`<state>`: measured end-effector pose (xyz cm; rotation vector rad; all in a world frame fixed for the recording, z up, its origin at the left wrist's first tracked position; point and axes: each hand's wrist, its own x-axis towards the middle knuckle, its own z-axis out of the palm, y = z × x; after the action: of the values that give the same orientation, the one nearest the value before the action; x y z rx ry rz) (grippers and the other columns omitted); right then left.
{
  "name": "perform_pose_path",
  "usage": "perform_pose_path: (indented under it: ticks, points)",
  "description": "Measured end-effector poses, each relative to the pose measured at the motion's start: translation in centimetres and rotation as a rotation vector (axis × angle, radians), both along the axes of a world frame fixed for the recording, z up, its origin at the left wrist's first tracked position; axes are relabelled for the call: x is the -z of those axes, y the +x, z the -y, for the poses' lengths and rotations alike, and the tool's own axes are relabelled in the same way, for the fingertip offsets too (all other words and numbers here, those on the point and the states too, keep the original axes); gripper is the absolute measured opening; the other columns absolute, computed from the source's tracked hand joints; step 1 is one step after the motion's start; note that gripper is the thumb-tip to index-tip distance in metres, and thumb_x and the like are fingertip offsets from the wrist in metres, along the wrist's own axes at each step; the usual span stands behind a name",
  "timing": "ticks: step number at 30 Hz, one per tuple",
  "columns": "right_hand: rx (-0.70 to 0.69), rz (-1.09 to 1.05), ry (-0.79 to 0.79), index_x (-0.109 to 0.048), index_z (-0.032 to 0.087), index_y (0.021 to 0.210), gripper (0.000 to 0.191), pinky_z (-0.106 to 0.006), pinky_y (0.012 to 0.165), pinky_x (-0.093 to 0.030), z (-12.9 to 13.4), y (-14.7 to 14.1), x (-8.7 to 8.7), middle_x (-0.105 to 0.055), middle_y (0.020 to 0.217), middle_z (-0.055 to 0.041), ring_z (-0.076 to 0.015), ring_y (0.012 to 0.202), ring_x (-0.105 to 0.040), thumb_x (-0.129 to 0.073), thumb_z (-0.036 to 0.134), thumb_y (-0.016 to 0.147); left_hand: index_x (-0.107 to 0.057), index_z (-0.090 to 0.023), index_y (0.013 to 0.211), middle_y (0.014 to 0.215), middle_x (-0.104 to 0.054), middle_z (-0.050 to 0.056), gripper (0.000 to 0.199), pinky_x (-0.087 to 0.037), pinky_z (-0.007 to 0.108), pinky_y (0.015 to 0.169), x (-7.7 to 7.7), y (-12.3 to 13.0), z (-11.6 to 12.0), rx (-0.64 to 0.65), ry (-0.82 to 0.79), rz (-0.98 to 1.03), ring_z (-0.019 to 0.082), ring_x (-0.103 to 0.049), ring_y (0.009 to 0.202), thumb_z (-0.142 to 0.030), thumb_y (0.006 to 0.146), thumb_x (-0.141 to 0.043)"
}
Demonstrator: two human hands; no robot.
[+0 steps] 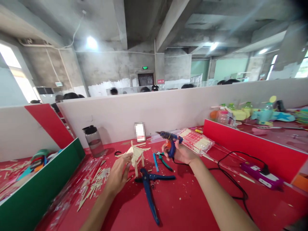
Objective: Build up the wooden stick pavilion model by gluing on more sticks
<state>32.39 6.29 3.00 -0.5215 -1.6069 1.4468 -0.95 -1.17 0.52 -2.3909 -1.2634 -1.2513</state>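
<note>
My left hand [121, 168] is closed on the left side of a small model made of wooden sticks [137, 156], which stands on legs with a slanted top. In my right hand [181, 153] is a blue hot glue gun [170, 137], its nozzle pointing left and slightly up, above and to the right of the model and apart from it. Just in front of the model lies a blue-handled cutter [148, 184] with its handles spread. Green-handled pliers [166, 163] and a blue pen-like stick [156, 162] rest between my hands.
Loose wooden sticks [90, 189] lie left; bagged sticks [196, 141] lie behind my right hand. A dark-lidded bottle [93, 142] stands back left. A black cable [237, 183] reaches a purple power strip [261, 176]. Green [48, 176] and red [255, 147] dividers flank the red table.
</note>
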Motion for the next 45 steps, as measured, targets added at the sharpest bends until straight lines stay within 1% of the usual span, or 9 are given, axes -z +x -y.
perform_pose_path:
  ticks: [3,5,11,16,22,27,31,36,45]
  points:
    - [0.087,-0.091,-0.02,-0.06,0.024,0.099,0.045,-0.034,0.064,-0.053,-0.6,0.7,0.2,-0.069,0.099,-0.0086,-0.0228,0.084,-0.066,-0.075,0.06,0.077,-0.058,-0.025,0.108,0.13,-0.068,0.009,0.014,-0.053,0.045,0.102,-0.1,0.1,-0.1,0.015,0.002,0.014,0.026,-0.063,0.122,-0.023,0.101,-0.047]
    - [0.168,-0.148,-0.027,-0.059,0.025,0.102,0.042,-0.035,0.068,-0.055,-1.1,1.0,0.4,-0.068,0.102,-0.0073,-0.0223,0.086,-0.066,-0.079,0.049,0.075,-0.058,-0.026,0.106,0.129,-0.068,0.009,0.013,-0.053,0.046,0.103,-0.2,0.2,-0.1,0.022,0.002,0.027,0.027,-0.064,0.122,-0.023,0.102,-0.046]
    - [0.445,-0.157,-0.062,-0.054,0.025,0.1,0.036,-0.031,0.067,-0.057,-3.8,2.0,1.5,-0.067,0.096,-0.0041,-0.019,0.083,-0.067,-0.075,0.043,0.078,-0.058,-0.026,0.103,0.13,-0.068,0.01,0.013,-0.053,0.048,0.102,-0.1,0.2,0.0,0.026,-0.022,0.046,0.027,-0.064,0.122,-0.025,0.102,-0.045]
    - [0.627,0.165,-0.134,-0.06,0.016,0.103,0.022,-0.027,0.057,-0.054,-5.5,2.4,3.7,-0.066,0.089,-0.003,-0.0136,0.066,-0.062,-0.064,0.036,0.094,-0.059,-0.026,0.105,0.13,-0.069,0.009,0.014,-0.054,0.046,0.101,-0.1,0.2,0.0,0.009,-0.017,0.049,0.027,-0.065,0.121,-0.026,0.102,-0.046]
    - [0.761,0.569,-0.041,-0.062,0.015,0.119,0.026,-0.035,0.074,-0.06,-6.0,2.0,5.3,-0.068,0.108,-0.006,-0.0175,0.085,-0.068,-0.063,0.032,0.099,-0.058,-0.026,0.103,0.13,-0.068,0.009,0.012,-0.053,0.045,0.102,-0.3,0.2,0.0,0.033,-0.009,0.042,0.027,-0.065,0.121,-0.024,0.101,-0.047]
    - [0.902,0.802,0.112,-0.06,0.017,0.126,0.032,-0.046,0.092,-0.056,-6.3,1.9,5.6,-0.063,0.127,-0.0096,-0.0251,0.109,-0.064,-0.064,0.03,0.097,-0.057,-0.025,0.103,0.13,-0.068,0.011,0.012,-0.052,0.045,0.101,-0.3,0.1,0.0,0.034,-0.019,0.034,0.027,-0.065,0.12,-0.023,0.101,-0.046]
    - [0.947,0.98,0.183,-0.06,0.017,0.128,0.034,-0.05,0.098,-0.053,-6.4,1.8,6.1,-0.06,0.133,-0.0105,-0.0276,0.117,-0.061,-0.065,0.03,0.097,-0.06,-0.024,0.102,0.13,-0.069,0.009,0.012,-0.052,0.043,0.102,-0.3,0.0,0.0,0.042,-0.017,0.053,0.027,-0.065,0.121,-0.023,0.099,-0.048]
    - [0.94,1.165,0.201,-0.061,0.017,0.127,0.033,-0.049,0.095,-0.054,-6.3,1.2,6.8,-0.062,0.13,-0.0101,-0.0261,0.112,-0.064,-0.063,0.034,0.098,-0.062,-0.024,0.102,0.126,-0.072,0.01,0.015,-0.053,0.046,0.1,0.0,-0.4,-0.3,0.057,-0.01,0.08,0.029,-0.066,0.12,-0.024,0.1,-0.048]
    - [0.954,1.267,0.188,-0.061,0.016,0.126,0.033,-0.046,0.091,-0.056,-6.3,0.8,6.4,-0.063,0.126,-0.0099,-0.0248,0.108,-0.065,-0.063,0.035,0.098,-0.065,-0.024,0.097,0.113,-0.078,0.008,0.013,-0.058,0.041,0.09,0.1,-0.9,-0.7,0.021,0.108,0.079,0.026,-0.073,0.107,-0.029,0.099,-0.054]
